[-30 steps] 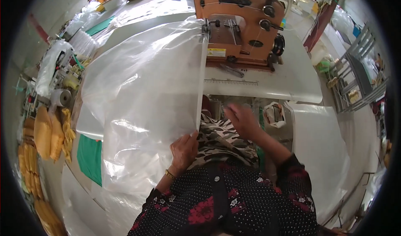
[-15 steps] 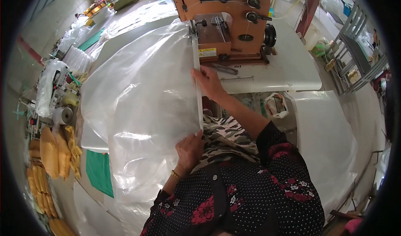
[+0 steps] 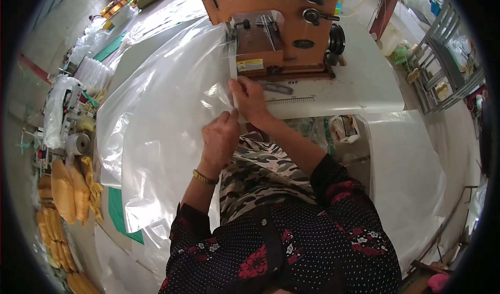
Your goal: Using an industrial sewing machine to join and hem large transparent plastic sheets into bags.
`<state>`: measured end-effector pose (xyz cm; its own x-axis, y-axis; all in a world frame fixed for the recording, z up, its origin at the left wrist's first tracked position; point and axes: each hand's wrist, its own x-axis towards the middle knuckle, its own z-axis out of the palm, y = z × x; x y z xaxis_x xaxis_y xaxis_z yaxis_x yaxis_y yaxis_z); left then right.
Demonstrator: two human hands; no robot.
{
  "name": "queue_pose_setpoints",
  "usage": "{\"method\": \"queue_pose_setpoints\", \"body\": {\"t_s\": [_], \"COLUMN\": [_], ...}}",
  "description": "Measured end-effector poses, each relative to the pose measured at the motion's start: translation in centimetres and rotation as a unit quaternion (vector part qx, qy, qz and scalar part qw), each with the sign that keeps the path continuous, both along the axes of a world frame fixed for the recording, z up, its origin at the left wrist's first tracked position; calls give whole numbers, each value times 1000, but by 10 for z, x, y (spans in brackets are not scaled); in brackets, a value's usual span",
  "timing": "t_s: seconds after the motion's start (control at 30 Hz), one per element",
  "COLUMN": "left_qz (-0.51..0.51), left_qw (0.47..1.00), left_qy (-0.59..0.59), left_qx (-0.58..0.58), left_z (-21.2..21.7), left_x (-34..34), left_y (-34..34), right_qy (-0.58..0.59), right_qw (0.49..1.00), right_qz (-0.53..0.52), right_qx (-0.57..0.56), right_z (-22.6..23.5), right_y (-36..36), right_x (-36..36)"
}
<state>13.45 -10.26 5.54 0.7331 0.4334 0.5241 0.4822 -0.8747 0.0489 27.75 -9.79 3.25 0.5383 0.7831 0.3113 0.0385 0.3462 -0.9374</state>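
A large sheet of clear plastic film [image 3: 161,122] spreads over the left of the table, its right edge folded into a narrow strip that runs up to the needle area of an orange-brown sewing machine [image 3: 291,39]. My right hand [image 3: 250,99] pinches that folded edge just below the machine. Close beneath it, my left hand [image 3: 221,138] is closed on the same edge, knuckles up. The two hands nearly touch. A pair of metal thread snips [image 3: 277,88] lies by the machine base, right of my right hand.
The white tabletop [image 3: 354,93] carries a printed ruler scale near its front edge. More plastic sheeting [image 3: 409,164] hangs at the right, close to a grey chair [image 3: 442,60]. Yellow-orange bundles [image 3: 62,190] and a film roll [image 3: 78,144] stand at the left. An open white bag [image 3: 345,129] sits under the table edge.
My left hand has moved up along the film edge from near my lap to just below my right hand. The film has bunched between the hands. My right hand has shifted slightly left.
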Motion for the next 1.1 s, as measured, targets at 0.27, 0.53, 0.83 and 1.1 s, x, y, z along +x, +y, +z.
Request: {"method": "queue_pose_setpoints", "body": {"t_s": [0.27,0.53,0.83,1.1], "left_qz": [21,-4,61,-23], "left_qw": [998,944,975,966], "left_qy": [-48,-202,-203,-192], "left_qx": [19,-260,-64,-173], "left_z": [23,39,13,-23], "left_x": [42,19,-83,-99], "left_y": [43,33,58,118], "right_qy": [-55,-54,42,-146], "right_qw": [996,996,996,959], "right_qz": [-67,-49,74,176], "right_qx": [29,41,-3,-168], "right_z": [-2,-2,-10,-70], "right_y": [-2,-2,-36,-103], "right_x": [1,1,-33,-130]}}
